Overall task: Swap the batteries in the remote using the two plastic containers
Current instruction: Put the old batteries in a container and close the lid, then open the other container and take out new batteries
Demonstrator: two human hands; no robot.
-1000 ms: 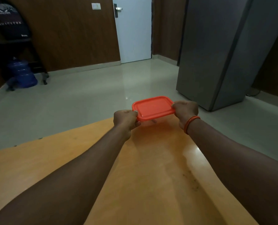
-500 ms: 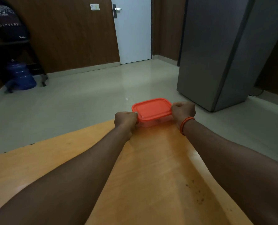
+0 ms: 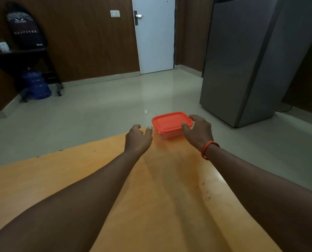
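The left hand (image 3: pixel 138 138) hovers above the bench (image 3: pixel 151 197), its fingers (image 3: pixel 136 126) loosely curled, apart and holding nothing. Just right of its thumb, the orange-lidded container (image 3: pixel 170 122) sits at the bench's far corner. The right hand (image 3: pixel 199 132) grips the container's right end, with the thumb on the lid.
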